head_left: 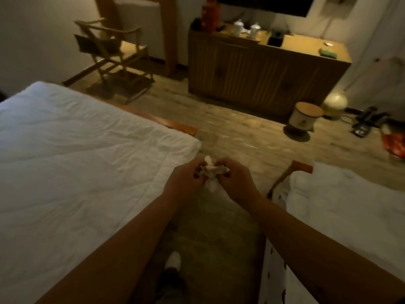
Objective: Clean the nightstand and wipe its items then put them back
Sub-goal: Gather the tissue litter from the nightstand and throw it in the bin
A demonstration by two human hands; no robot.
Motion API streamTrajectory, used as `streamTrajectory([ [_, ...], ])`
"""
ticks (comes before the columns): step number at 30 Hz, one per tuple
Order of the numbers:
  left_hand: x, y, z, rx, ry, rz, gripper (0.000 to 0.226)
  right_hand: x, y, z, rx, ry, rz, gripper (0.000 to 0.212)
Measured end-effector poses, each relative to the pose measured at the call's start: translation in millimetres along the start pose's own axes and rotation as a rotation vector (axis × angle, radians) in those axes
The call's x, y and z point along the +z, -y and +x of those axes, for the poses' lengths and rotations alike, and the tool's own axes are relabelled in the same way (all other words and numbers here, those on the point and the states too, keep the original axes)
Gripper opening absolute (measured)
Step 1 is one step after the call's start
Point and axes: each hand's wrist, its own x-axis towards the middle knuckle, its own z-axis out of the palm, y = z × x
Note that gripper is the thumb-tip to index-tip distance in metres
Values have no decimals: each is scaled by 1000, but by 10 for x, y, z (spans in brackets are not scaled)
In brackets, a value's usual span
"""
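Both my hands meet in front of me over the aisle between two beds. My left hand (185,179) and my right hand (235,178) each pinch a crumpled white tissue (211,172) held between them, with a loose end hanging down. No nightstand shows in the head view.
A white bed (76,150) fills the left, a second white bed (350,205) the right. Ahead stand a wooden dresser (252,73) with cups, a wooden chair (114,55), a small lidded bin (304,116), a round lamp (335,102) and a phone (366,121) on the floor.
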Motion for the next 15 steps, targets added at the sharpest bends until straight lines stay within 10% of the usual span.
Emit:
streamTrajectory([
  [15, 757, -33, 2978, 136, 387, -72, 25, -420, -1265, 1824, 253, -282, -19, 45],
])
